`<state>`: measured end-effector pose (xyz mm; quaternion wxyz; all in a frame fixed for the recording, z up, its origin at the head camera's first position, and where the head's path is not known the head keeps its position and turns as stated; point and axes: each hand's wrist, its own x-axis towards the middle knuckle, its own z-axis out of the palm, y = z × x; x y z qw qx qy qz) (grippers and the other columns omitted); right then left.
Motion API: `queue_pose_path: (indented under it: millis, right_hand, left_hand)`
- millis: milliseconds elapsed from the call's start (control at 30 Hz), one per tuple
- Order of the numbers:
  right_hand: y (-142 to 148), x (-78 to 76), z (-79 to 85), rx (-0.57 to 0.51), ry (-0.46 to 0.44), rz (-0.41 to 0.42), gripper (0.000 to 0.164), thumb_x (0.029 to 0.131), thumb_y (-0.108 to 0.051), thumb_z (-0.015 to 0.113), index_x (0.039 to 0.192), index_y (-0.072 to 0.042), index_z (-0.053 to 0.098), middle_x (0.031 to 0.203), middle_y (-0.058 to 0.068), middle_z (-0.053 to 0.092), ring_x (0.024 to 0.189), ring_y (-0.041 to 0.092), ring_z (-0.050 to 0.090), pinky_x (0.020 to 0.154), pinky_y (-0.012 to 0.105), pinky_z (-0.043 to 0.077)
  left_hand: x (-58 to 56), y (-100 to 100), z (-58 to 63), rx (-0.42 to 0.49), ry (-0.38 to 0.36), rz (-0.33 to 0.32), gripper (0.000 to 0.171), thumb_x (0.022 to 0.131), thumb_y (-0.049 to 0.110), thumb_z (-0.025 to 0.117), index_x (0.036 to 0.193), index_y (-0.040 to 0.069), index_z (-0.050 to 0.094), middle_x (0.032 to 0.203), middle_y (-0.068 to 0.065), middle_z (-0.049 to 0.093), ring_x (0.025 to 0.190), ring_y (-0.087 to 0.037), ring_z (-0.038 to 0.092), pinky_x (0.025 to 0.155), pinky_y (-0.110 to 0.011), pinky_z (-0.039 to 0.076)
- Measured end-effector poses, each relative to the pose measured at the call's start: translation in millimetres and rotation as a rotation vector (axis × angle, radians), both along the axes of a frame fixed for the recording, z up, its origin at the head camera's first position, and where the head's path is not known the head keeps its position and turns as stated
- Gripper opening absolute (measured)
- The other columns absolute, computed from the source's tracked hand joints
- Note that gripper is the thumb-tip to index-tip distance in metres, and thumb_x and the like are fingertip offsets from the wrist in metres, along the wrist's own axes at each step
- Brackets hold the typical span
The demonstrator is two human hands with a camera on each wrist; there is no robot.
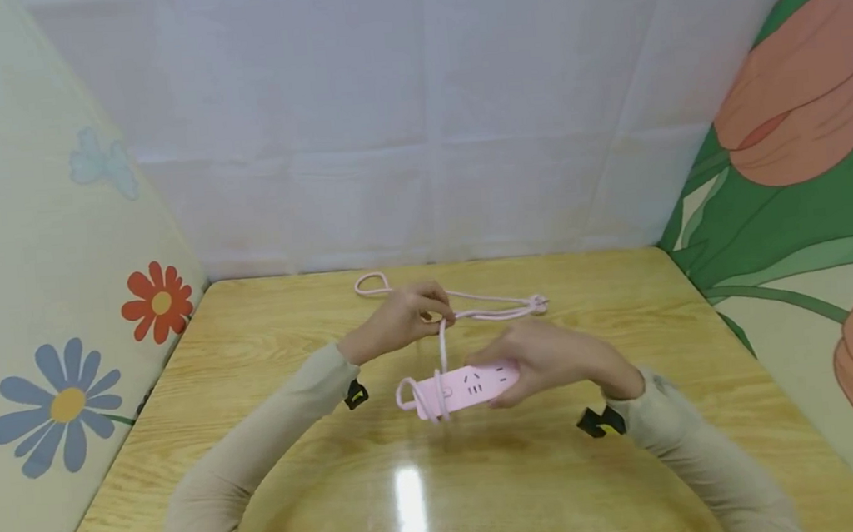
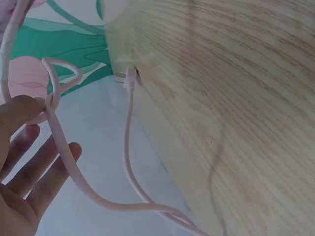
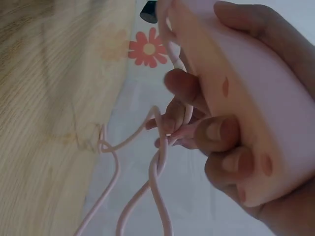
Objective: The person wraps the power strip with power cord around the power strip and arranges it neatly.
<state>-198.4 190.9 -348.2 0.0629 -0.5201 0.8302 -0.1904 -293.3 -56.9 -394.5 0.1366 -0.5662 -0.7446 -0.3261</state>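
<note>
My right hand (image 1: pixel 547 361) grips a pink power strip (image 1: pixel 473 386) by its right end, holding it above the table with the sockets facing up. In the right wrist view, fingers (image 3: pixel 224 132) curl round the underside of the strip (image 3: pixel 290 113). Turns of its pink cord (image 1: pixel 443 398) wrap the strip's left end, and one length rises to my left hand (image 1: pixel 406 313). There, thumb and fingers pinch the cord (image 2: pixel 66 147). The rest of the cord trails behind on the table, with the plug (image 2: pixel 130 78) at its end.
A wood-grain table (image 1: pixel 324 491) lies beneath both hands. White cloth (image 1: pixel 415 116) hangs along its back edge, with flower-patterned panels on the left and right. A loop of cord (image 1: pixel 372 284) lies near the back edge. Black wrist devices (image 1: pixel 600 422) sit at both cuffs.
</note>
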Motion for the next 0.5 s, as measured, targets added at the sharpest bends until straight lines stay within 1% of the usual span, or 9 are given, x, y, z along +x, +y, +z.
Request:
queue_pose_path:
  millis: [100,167,233,267,367,433,500]
  right_hand:
    - [0.2,-1.0,-2.9,0.051,-0.02,-0.016,0.045,0.079,-0.031,0.08,0.119,-0.011,0.07,0.079,-0.015,0.063,0.06,-0.004,0.053,0.052,0.016,0.047]
    - [0.3,-1.0,-3.2,0.084,-0.022,-0.039,0.043,0.078,-0.03,0.08,0.116,-0.012,0.071,0.077,-0.016,0.062,0.059,-0.003,0.052,0.051,0.017,0.047]
    - [-0.1,-0.8,-3.4,0.107,-0.019,-0.07,0.039,0.077,-0.028,0.08,0.112,-0.012,0.071,0.074,-0.015,0.06,0.057,-0.002,0.051,0.049,0.017,0.046]
    - [-0.6,-0.3,-2.9,0.122,-0.003,-0.093,0.036,0.077,-0.028,0.08,0.108,-0.013,0.072,0.072,-0.015,0.059,0.056,-0.002,0.05,0.049,0.018,0.045]
    - [-2.1,0.8,-2.3,0.177,0.045,-0.193,0.028,0.077,-0.03,0.081,0.098,-0.015,0.07,0.068,-0.014,0.054,0.053,0.002,0.047,0.047,0.019,0.043]
    - [-4.1,1.6,-2.1,0.212,0.076,-0.279,0.027,0.077,-0.031,0.082,0.095,-0.016,0.069,0.066,-0.012,0.053,0.054,0.004,0.047,0.047,0.021,0.042]
    - [-6.6,2.2,-3.0,0.254,0.106,-0.367,0.027,0.076,-0.033,0.082,0.093,-0.017,0.069,0.066,-0.011,0.052,0.055,0.007,0.046,0.048,0.022,0.04]
  left_hand:
    - [1.0,-1.7,-1.3,-0.013,0.088,0.008,0.014,0.077,-0.002,0.081,0.089,0.004,0.076,0.099,-0.007,0.068,0.091,-0.02,0.066,0.083,-0.022,0.054]
    - [1.0,-2.7,-2.1,-0.011,0.138,0.021,0.015,0.076,-0.001,0.082,0.088,0.004,0.075,0.1,-0.008,0.07,0.092,-0.021,0.067,0.087,-0.022,0.053]
    - [0.9,-3.9,-3.1,-0.003,0.183,0.044,0.015,0.075,-0.002,0.082,0.085,0.005,0.073,0.098,-0.008,0.07,0.091,-0.021,0.068,0.086,-0.022,0.053]
    - [0.7,-4.5,-3.5,0.0,0.207,0.063,0.015,0.074,-0.002,0.082,0.083,0.006,0.072,0.096,-0.008,0.069,0.09,-0.021,0.067,0.085,-0.022,0.054]
    - [-0.2,-5.3,-3.9,0.008,0.294,0.128,0.019,0.072,0.0,0.083,0.075,0.008,0.067,0.089,-0.006,0.068,0.088,-0.021,0.063,0.084,-0.028,0.053]
    - [-1.0,-5.8,-3.8,0.008,0.344,0.174,0.022,0.071,0.003,0.085,0.072,0.009,0.064,0.085,-0.004,0.067,0.087,-0.022,0.06,0.083,-0.033,0.051]
    - [-0.8,-5.5,-2.0,0.005,0.38,0.204,0.023,0.071,0.007,0.087,0.071,0.01,0.064,0.081,-0.002,0.066,0.086,-0.023,0.057,0.082,-0.037,0.048]
